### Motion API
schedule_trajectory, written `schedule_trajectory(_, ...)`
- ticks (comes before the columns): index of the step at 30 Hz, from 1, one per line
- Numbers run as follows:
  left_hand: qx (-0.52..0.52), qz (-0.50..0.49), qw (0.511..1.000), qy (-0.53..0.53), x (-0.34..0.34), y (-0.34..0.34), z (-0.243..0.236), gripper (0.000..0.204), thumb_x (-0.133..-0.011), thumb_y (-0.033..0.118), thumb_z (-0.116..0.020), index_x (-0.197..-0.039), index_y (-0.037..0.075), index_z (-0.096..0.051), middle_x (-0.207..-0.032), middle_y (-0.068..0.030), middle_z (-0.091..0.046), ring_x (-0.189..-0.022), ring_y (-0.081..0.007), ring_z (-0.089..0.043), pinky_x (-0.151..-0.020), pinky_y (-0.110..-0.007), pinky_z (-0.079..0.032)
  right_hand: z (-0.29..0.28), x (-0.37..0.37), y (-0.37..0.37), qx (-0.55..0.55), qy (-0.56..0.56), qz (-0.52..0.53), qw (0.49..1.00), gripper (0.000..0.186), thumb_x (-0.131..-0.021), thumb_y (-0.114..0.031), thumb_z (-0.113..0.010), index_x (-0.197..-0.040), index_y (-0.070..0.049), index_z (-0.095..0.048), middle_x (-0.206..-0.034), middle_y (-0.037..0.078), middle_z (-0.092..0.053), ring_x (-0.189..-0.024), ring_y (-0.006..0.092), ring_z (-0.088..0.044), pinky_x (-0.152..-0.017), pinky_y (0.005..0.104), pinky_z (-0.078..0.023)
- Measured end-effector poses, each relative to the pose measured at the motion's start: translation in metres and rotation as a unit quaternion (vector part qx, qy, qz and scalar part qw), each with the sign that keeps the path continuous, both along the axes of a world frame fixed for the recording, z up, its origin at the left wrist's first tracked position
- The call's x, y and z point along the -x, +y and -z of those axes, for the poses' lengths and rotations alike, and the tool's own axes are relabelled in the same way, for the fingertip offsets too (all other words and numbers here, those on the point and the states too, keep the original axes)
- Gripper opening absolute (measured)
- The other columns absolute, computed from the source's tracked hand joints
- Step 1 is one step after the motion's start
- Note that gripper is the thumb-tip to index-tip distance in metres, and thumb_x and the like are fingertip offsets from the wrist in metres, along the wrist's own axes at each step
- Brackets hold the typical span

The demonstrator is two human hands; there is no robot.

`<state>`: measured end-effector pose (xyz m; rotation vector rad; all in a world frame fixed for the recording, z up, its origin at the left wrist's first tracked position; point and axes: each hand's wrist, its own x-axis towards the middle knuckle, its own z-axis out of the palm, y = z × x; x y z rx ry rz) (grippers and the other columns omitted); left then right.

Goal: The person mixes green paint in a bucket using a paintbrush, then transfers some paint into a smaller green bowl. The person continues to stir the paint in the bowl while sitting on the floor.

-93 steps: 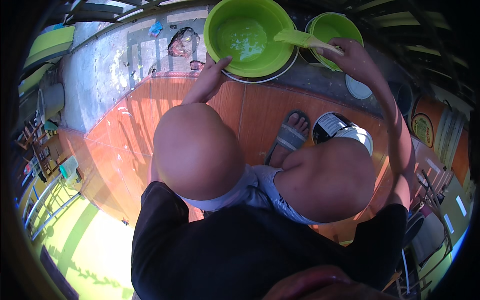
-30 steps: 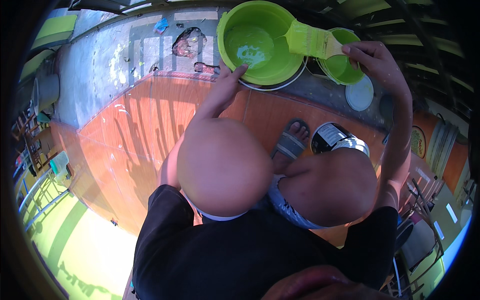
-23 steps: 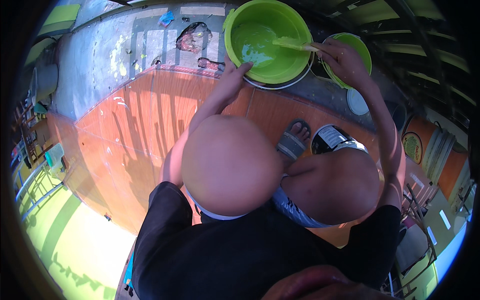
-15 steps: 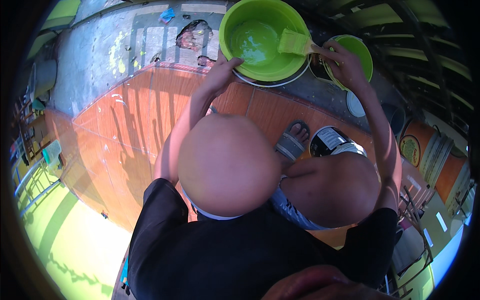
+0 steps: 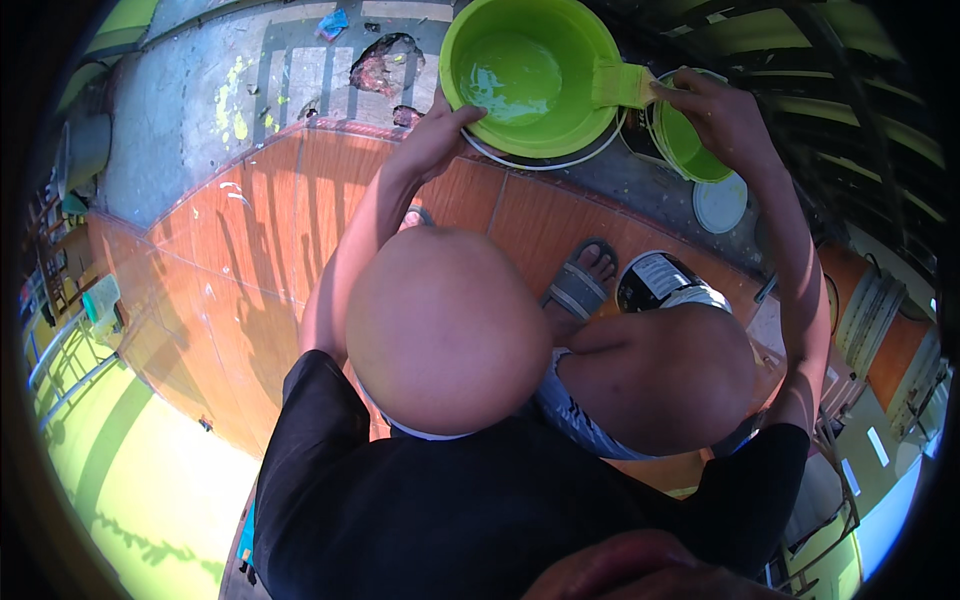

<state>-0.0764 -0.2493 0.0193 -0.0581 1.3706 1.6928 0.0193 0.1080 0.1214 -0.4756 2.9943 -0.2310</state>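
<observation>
A bucket (image 5: pixel 535 148) with green paint inside and a white wire handle is tipped toward me at the top of the view. My left hand (image 5: pixel 437 137) grips its near left rim, thumb over the edge. In my right hand (image 5: pixel 722 118) is the handle of a wide flat paintbrush (image 5: pixel 622 85), the fingers closed round it. The paint-covered bristles lie across the bucket's right rim. Just beyond the right hand stands a second paint bucket (image 5: pixel 688 143), green inside and partly hidden by that hand.
A round white lid (image 5: pixel 720 204) lies beside the second bucket. Near my sandalled foot (image 5: pixel 585 280) is a black and white container (image 5: pixel 650 283). Orange tiles (image 5: pixel 240 260) meet grey, paint-spattered concrete (image 5: pixel 190 150). Orange buckets (image 5: pixel 880 330) are stacked at the right, below dark railings (image 5: pixel 840 90).
The brush has moved right, from inside the bucket onto its right rim. My right hand has shifted right with it. The left hand keeps its hold on the bucket.
</observation>
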Motion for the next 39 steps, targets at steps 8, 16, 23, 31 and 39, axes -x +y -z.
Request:
schedule_trajectory(8, 0.028, -0.006, 0.999, -0.014, -0.003, 0.001, -0.003, 0.071, -0.095, 0.012, -0.055, -0.154, 0.005, -0.016, -0.143, -0.0179, -0.041, -0.126, -0.0308, -0.051, -0.092, -0.045, -0.058, -0.017, -0.005, 0.009, -0.002, -0.046, 0.034, 0.998, 0.044, -0.085, -0.003, -0.064, -0.124, -0.023, -0.067, -0.108, 0.005, -0.063, -0.09, 0.0287, -0.066, -0.072, 0.0405, -0.053)
schedule_trajectory(16, 0.002, -0.012, 1.0, 0.017, -0.007, -0.002, 0.01, 0.067, -0.095, 0.009, -0.053, -0.146, 0.006, -0.01, -0.138, -0.0206, -0.04, -0.118, -0.0327, -0.058, -0.077, -0.044, -0.065, -0.041, 0.005, -0.002, 0.071, -0.072, 0.063, 0.993, 0.037, -0.092, -0.01, -0.062, -0.127, -0.019, -0.066, -0.098, 0.006, -0.061, -0.08, 0.0265, -0.062, -0.072, 0.0365, -0.05)
schedule_trajectory(23, 0.026, 0.002, 1.0, 0.014, -0.007, 0.001, 0.008, 0.066, -0.095, 0.008, -0.053, -0.145, 0.006, -0.012, -0.135, -0.0203, -0.042, -0.12, -0.0325, -0.056, -0.077, -0.043, -0.065, 0.005, 0.038, -0.001, 0.252, -0.205, 0.09, 0.941, 0.029, -0.099, -0.023, -0.055, -0.114, -0.001, -0.066, -0.079, 0.009, -0.062, -0.073, 0.0173, -0.059, -0.071, 0.034, -0.047)
schedule_trajectory(31, 0.034, -0.034, 0.999, -0.003, -0.017, 0.005, -0.004, 0.067, -0.096, 0.012, -0.054, -0.152, 0.006, -0.017, -0.141, -0.019, -0.042, -0.125, -0.0305, -0.052, -0.096, -0.044, -0.055, 0.02, 0.026, 0.02, 0.23, -0.23, 0.166, 0.931, 0.034, -0.097, -0.026, -0.054, -0.088, 0.006, -0.057, -0.068, 0.006, -0.051, -0.068, 0.0116, -0.046, -0.065, 0.0324, -0.043)
schedule_trajectory(39, 0.013, -0.014, 1.0, -0.013, -0.014, 0.009, 0.005, 0.068, -0.096, 0.005, -0.051, -0.15, 0.008, -0.011, -0.142, -0.0223, -0.038, -0.127, -0.0364, -0.05, -0.09, -0.049, -0.059, 0.005, 0.009, 0.043, 0.209, -0.199, 0.19, 0.938, 0.032, -0.092, -0.024, -0.055, -0.092, 0.006, -0.065, -0.064, 0.01, -0.056, -0.064, 0.0138, -0.05, -0.063, 0.0356, -0.044)
